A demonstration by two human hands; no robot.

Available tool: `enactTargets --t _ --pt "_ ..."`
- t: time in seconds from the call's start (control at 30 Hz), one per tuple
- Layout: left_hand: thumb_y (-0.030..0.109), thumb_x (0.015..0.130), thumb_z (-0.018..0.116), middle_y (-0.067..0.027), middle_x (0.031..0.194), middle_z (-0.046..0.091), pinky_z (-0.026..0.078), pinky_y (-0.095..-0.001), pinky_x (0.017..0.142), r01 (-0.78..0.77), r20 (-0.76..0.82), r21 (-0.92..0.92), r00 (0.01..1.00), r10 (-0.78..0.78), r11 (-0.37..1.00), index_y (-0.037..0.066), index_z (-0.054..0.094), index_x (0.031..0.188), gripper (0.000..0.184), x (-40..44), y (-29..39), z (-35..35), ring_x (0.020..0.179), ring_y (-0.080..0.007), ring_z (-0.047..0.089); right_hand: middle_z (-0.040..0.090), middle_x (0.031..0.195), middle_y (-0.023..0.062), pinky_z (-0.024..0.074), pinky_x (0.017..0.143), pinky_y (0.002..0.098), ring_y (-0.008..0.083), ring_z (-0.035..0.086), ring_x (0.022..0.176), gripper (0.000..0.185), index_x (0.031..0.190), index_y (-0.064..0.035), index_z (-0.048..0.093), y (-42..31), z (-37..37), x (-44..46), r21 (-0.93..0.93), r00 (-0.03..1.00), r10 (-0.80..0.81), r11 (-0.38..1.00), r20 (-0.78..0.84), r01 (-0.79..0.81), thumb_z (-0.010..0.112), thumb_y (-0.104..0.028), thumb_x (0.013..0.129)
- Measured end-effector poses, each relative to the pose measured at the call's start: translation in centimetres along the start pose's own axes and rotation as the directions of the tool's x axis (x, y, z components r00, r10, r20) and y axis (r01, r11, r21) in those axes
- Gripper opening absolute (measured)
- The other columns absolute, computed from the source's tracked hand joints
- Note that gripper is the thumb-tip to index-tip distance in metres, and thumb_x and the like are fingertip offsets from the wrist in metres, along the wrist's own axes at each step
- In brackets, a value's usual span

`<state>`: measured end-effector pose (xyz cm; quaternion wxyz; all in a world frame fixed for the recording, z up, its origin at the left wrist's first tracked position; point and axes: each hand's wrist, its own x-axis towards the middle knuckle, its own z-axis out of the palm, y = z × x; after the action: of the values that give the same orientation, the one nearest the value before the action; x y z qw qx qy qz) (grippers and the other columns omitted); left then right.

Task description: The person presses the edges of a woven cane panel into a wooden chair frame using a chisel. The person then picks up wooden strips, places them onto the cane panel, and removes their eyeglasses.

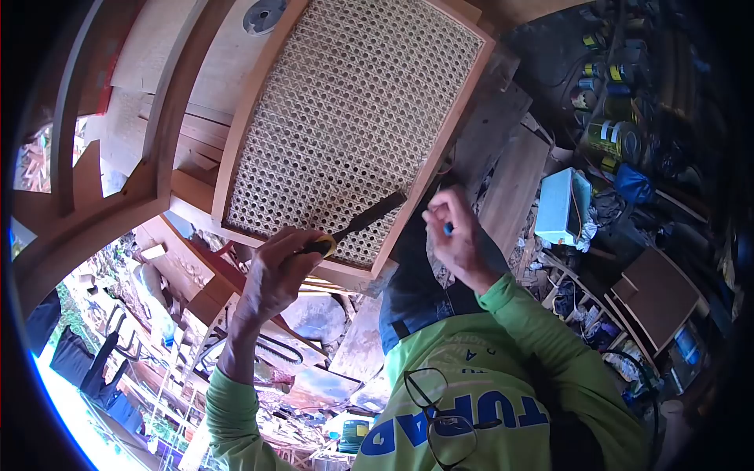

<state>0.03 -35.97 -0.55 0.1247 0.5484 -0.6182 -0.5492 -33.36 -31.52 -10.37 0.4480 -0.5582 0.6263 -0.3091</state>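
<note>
Dark tool (369, 217) partly hides cane panel (353, 110) beside curved frame (174, 90).

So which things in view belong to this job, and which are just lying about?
In the job, apparently:
dark flat-bladed tool with yellow-and-black handle, in the left hand
wood-framed woven cane panel

Likely just lying about:
pale-blue rectangular tub
cylindrical yellow-green can
thin grey disc

White glare blows out the lower left of my view, while the cans (613, 140) off to my right sink into deep shadow. The woven panel (353, 110) before me catches soft, fairly even light. My right hand (459, 239) is slightly blurred, wooden bars (174, 86) look bowed toward the rounded edge, and the corners fall to black.
</note>
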Motion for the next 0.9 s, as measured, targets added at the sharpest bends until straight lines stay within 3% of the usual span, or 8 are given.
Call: enactTargets --t 0.13,0.23,0.37,0.4,0.43,0.5,0.6,0.9 --pt "0.004 0.099 0.074 -0.0148 0.111 0.077 0.060 -0.0350 0.085 0.105 0.012 -0.164 0.994 -0.104 0.981 -0.003 0.076 0.128 0.030 -0.4 -0.7 0.5 0.096 -0.0211 0.075 0.057 0.127 0.0138 0.0572 0.076 0.0351 0.0248 0.068 0.087 0.043 0.136 -0.0023 0.069 -2.1 -3.5 4.7 -0.176 0.922 -0.385 0.905 0.043 0.386 0.073 0.008 0.094" --pt "0.005 0.100 0.075 -0.0158 0.112 0.077 0.059 -0.0336 0.083 0.524 0.200 -0.344 0.852 -0.484 0.779 -0.003 0.076 0.129 0.030 -0.5 1.0 0.5 0.094 -0.0200 0.074 0.059 0.124 0.0134 0.0576 0.076 0.0355 0.0236 0.068 0.089 0.038 0.132 -0.0038 0.073 -2.1 -3.8 6.8 -0.160 0.835 -0.500 0.827 0.230 0.540 0.074 0.008 0.095" --pt "0.001 0.100 0.073 -0.0160 0.113 0.076 0.059 -0.0313 0.078 0.064 -0.078 -0.074 0.994 -0.070 0.995 -0.003 0.077 0.128 0.029 -1.4 1.8 -0.1 0.091 -0.0188 0.073 0.062 0.128 0.0175 0.0620 0.081 0.0455 0.0359 0.073 0.099 0.035 0.125 -0.0050 0.072 -1.7 -3.6 7.5 -0.169 0.810 -0.485 0.814 0.330 0.556 0.071 0.006 0.092" --pt "-0.003 0.098 0.071 -0.0162 0.114 0.076 0.060 -0.0323 0.082 0.025 -0.152 -0.061 0.988 -0.034 0.998 -0.004 0.076 0.128 0.030 -1.9 1.6 -0.4 0.095 -0.0216 0.075 0.063 0.125 0.0138 0.0599 0.078 0.0382 0.0260 0.071 0.092 0.036 0.125 -0.0047 0.076 -1.5 -3.4 7.8 -0.174 0.785 -0.542 0.778 0.301 0.604 0.077 0.006 0.091" --pt "-0.006 0.095 0.070 -0.0165 0.115 0.075 0.062 -0.0335 0.086 -0.051 -0.206 -0.020 0.978 0.046 0.998 -0.005 0.075 0.128 0.033 -2.4 1.4 -0.9 0.098 -0.0238 0.077 0.062 0.127 0.0151 0.0607 0.081 0.0403 0.0292 0.071 0.095 0.038 0.127 -0.0037 0.074 -1.4 -3.4 7.8 -0.176 0.761 -0.552 0.758 0.341 0.628 0.075 0.007 0.091" --pt "-0.005 0.094 0.074 -0.0166 0.116 0.075 0.063 -0.0352 0.086 -0.088 -0.189 0.044 0.977 0.095 0.995 -0.004 0.074 0.128 0.034 -2.9 1.4 -1.7 0.100 -0.0251 0.078 0.060 0.130 0.0176 0.0622 0.085 0.0446 0.0357 0.072 0.102 0.042 0.130 -0.0018 0.069 -1.2 -3.3 7.8 -0.170 0.707 -0.574 0.714 0.414 0.679 0.070 0.010 0.090" --pt "-0.002 0.089 0.081 -0.0136 0.118 0.075 0.065 -0.0366 0.085 -0.122 -0.136 0.244 0.978 0.158 0.962 0.002 0.075 0.127 0.039 -2.3 1.0 -1.3 0.101 -0.0295 0.079 0.059 0.129 0.0169 0.0612 0.089 0.0434 0.0343 0.071 0.106 0.045 0.135 0.0004 0.064 -1.4 -3.5 6.9 -0.110 0.866 -0.429 0.877 0.259 0.468 0.070 0.011 0.091" --pt "-0.004 0.087 0.082 -0.0097 0.121 0.076 0.068 -0.0380 0.087 -0.155 0.026 0.307 0.988 0.155 0.939 0.005 0.075 0.129 0.043 0.5 0.6 -2.6 0.103 -0.0276 0.081 0.056 0.129 0.0170 0.0604 0.092 0.0448 0.0342 0.069 0.111 0.039 0.129 0.0016 0.061 -1.6 -3.4 7.0 -0.091 0.791 -0.504 0.821 0.348 0.564 0.073 0.008 0.092"
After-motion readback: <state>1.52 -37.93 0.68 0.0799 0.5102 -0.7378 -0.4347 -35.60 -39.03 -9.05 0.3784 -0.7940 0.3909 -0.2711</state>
